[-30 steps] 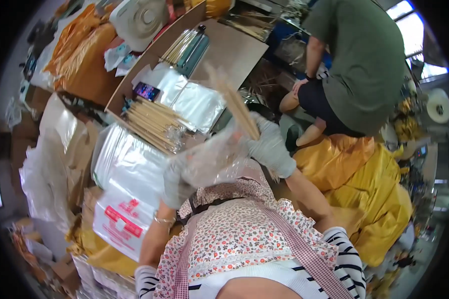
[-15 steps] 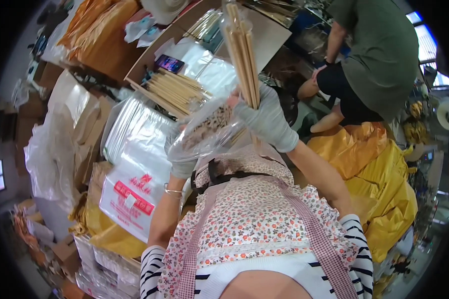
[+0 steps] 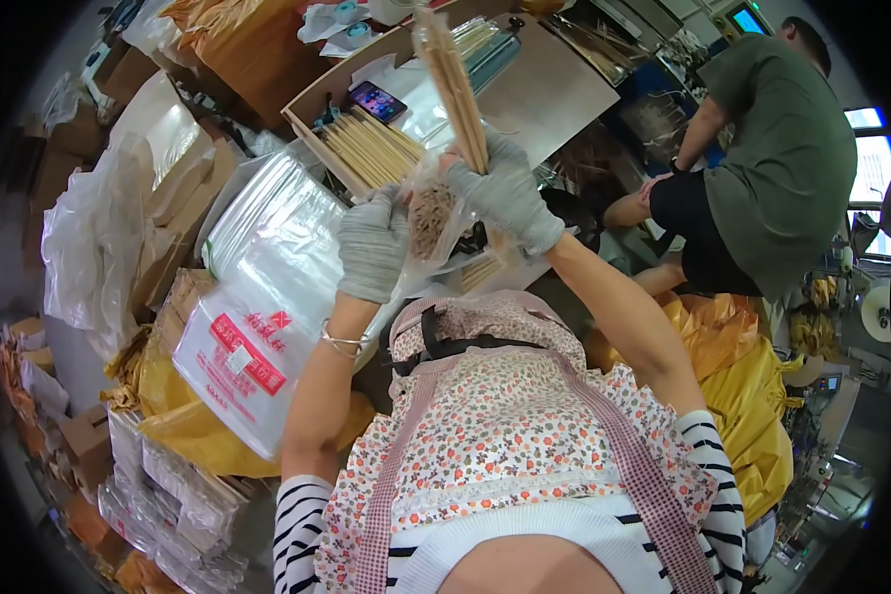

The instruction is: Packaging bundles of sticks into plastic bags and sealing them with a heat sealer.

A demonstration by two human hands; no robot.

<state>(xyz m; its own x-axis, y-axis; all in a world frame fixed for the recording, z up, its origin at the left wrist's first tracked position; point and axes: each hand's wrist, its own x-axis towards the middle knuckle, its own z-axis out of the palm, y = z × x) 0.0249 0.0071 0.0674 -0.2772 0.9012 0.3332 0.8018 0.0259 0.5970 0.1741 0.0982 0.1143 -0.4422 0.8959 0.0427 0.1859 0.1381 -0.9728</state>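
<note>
My right hand (image 3: 513, 193), in a grey glove, is closed around a bundle of long pale wooden sticks (image 3: 447, 84) that points up and away from me, with clear film around its upper part. Below and left of that bundle hangs a clear plastic bag (image 3: 455, 236). Inside it the many cut ends of a packed bunch of sticks (image 3: 429, 220) face me. My left hand (image 3: 373, 243), gloved too, has its fingers curled at the bag's left edge; its fingertips are partly hidden. More loose sticks (image 3: 366, 148) lie in an open shallow box just beyond my left hand.
A phone (image 3: 376, 101) and clear sleeves lie in the box (image 3: 317, 148). Stacked printed plastic bags (image 3: 243, 346) are at my left. A person in a dark green shirt (image 3: 777, 158) sits bent over at the right, behind yellow sacks (image 3: 747, 426).
My left hand has come up and out from behind the bag to its left edge. The bag has tipped and narrowed, its stick ends bunched together. My view has shifted slightly.
</note>
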